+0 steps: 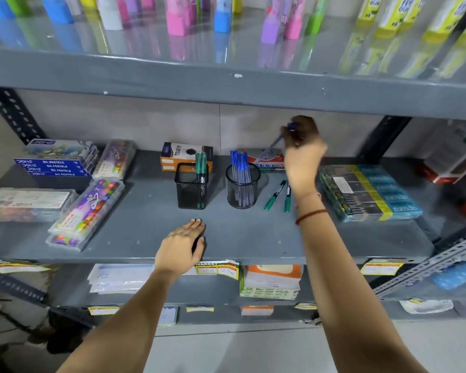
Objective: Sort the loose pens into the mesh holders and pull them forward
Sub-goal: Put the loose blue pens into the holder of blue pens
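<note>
Two black mesh holders stand mid-shelf. The square holder (191,188) has two green pens in it. The round holder (242,189) is packed with several blue pens. My right hand (303,152) is raised behind and right of the round holder, shut on a blue pen (276,142) that slants down to the left. Two green markers (275,195) lie loose on the shelf just right of the round holder, beneath my right wrist. My left hand (182,249) rests flat on the shelf's front edge, fingers together, holding nothing.
The grey metal shelf (145,224) carries pastel boxes (57,164) and crayon cases (88,211) at left, an orange box (184,157) behind the square holder, a pen box (269,158) behind the round one, and a blue pencil pack (369,192) at right. Another shelf overhangs above.
</note>
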Tool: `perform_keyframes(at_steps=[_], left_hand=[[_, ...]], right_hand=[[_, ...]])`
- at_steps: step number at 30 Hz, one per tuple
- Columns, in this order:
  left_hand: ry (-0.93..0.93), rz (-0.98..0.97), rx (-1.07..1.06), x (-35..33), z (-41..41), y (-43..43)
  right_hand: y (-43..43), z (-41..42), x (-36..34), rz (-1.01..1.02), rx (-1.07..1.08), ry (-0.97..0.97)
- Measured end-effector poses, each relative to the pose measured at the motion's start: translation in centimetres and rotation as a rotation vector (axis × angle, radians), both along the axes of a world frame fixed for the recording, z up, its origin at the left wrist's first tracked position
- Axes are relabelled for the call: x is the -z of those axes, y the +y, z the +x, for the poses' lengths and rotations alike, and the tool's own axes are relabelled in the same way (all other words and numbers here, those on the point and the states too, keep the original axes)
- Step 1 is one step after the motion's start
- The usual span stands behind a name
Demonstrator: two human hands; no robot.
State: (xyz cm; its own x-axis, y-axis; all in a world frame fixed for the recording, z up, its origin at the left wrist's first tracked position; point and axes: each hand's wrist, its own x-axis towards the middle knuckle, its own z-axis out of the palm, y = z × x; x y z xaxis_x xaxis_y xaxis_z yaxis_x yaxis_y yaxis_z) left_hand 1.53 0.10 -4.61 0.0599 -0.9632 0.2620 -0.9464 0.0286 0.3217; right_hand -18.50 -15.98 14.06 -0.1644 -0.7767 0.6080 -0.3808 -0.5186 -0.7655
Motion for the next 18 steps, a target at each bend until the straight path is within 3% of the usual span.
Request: perform_keyframes(at_steps=[3,9,13,18], left_hand=[[0.001,-0.005,-0.001,-0.1,0.0,0.0],[-0.001,-0.005,0.0,-0.1,0.1,-0.1],[0.005,-0.011,0.0,-0.3,0.0,-0.1],[0.006,-0.002,0.004,-0.4,0.0,-0.1]], right_hand=[[-1.8,3.0,1.5,0.019,-0.093,0.278],[-2.4,5.8,7.2,0.277,-0.107,0.726],[-1.2,4.3,8.0,0.293,-0.072,0.704],[-0.4,-2.1,10.3,0.357,0.167,0.596]])
